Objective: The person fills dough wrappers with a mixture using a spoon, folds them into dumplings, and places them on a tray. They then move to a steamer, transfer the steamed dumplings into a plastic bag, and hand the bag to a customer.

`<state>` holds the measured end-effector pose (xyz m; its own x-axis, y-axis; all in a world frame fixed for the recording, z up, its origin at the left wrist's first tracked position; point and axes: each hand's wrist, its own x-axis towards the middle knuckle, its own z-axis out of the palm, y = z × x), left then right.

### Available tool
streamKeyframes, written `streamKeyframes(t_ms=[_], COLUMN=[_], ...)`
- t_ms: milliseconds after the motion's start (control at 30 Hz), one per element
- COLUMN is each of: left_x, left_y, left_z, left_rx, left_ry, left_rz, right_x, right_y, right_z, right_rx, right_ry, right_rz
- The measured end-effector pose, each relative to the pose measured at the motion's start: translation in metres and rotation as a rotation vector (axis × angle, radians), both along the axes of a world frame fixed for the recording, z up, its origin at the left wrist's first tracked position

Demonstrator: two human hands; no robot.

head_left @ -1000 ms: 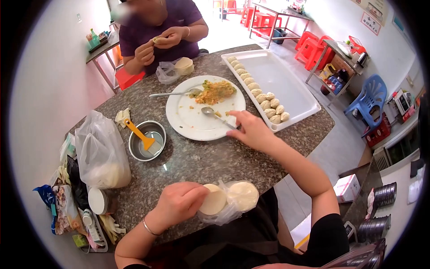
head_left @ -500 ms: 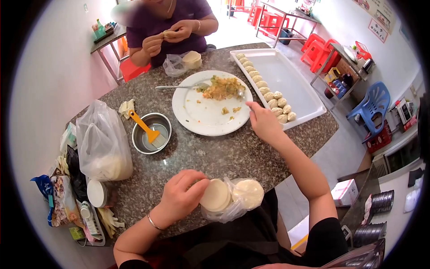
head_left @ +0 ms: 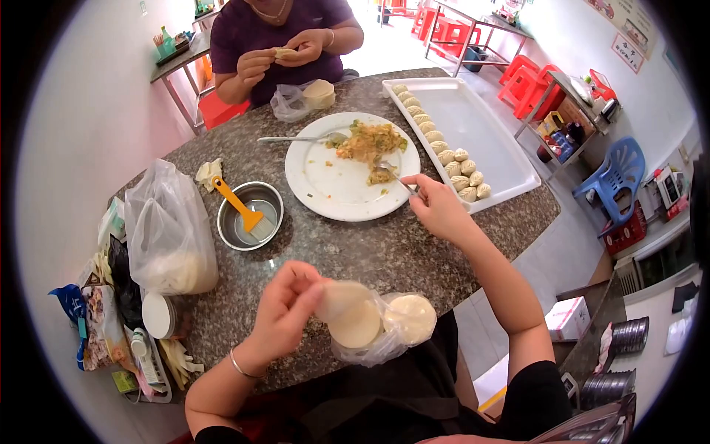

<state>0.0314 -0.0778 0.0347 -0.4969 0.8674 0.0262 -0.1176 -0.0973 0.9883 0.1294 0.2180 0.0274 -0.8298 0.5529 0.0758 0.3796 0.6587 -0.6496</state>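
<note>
My left hand pinches the edge of a round dumpling wrapper, lifted partly off a wrapper stack. That stack and a second wrapper stack lie at the near table edge, with a clear plastic bag around them. My right hand grips the handle of a metal spoon. Its bowl is in a little filling on the large white plate, at the near side of the main heap of filling. Another spoon rests across the plate's far left rim.
A white tray of pleated dumplings stands at the right. Left are a metal bowl with a yellow brush and a plastic bag. Across the table, a person folds a wrapper beside another wrapper stack.
My left hand has taken hold of the top wrapper and raised its edge. My right hand has tilted the spoon and drawn its bowl nearer, with some filling pulled from the heap.
</note>
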Motion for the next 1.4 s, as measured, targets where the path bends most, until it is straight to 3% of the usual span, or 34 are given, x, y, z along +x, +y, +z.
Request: streamKeyframes(t_ms=[33,100,233,433,533,667,767,1000,1100,1233,1400], left_x=[-0.003,-0.010,-0.011,-0.027,-0.030,-0.021,-0.019,-0.016,-0.023,-0.026,-0.040], left_y=[0.003,0.010,0.021,0.039,0.047,0.064,0.075,0.088,0.089,0.088,0.079], left_z=[0.001,0.004,0.003,-0.021,-0.035,-0.039,-0.042,-0.028,-0.029,-0.027,-0.025], left_rx=[-0.001,0.065,-0.011,-0.054,-0.056,-0.056,0.006,0.117,0.197,0.194,0.132], left_ry=[-0.002,-0.529,-0.649,-0.735,-0.799,-0.843,-0.934,-0.945,-1.044,-0.981,-0.924], left_rz=[0.003,-0.018,0.014,0.101,0.103,0.055,0.044,0.014,-0.021,0.170,0.163], right_x=[0.000,0.001,0.004,0.010,0.015,-0.005,-0.005,0.021,0.027,0.036,0.028], right_y=[-0.001,0.000,0.000,-0.011,-0.027,-0.001,0.005,-0.036,-0.052,-0.063,-0.047], right_z=[0.001,-0.003,0.001,-0.009,-0.003,-0.005,-0.012,-0.025,-0.015,-0.015,-0.008], right_rx=[-0.066,-0.048,0.010,0.196,0.154,0.045,0.056,-0.258,-0.229,-0.128,-0.305], right_ry=[-0.005,-0.016,-0.049,-0.062,0.003,0.106,0.027,0.089,0.044,0.102,0.059], right_rz=[0.001,-0.004,0.017,0.030,0.141,0.021,0.013,0.130,0.183,0.283,0.262])
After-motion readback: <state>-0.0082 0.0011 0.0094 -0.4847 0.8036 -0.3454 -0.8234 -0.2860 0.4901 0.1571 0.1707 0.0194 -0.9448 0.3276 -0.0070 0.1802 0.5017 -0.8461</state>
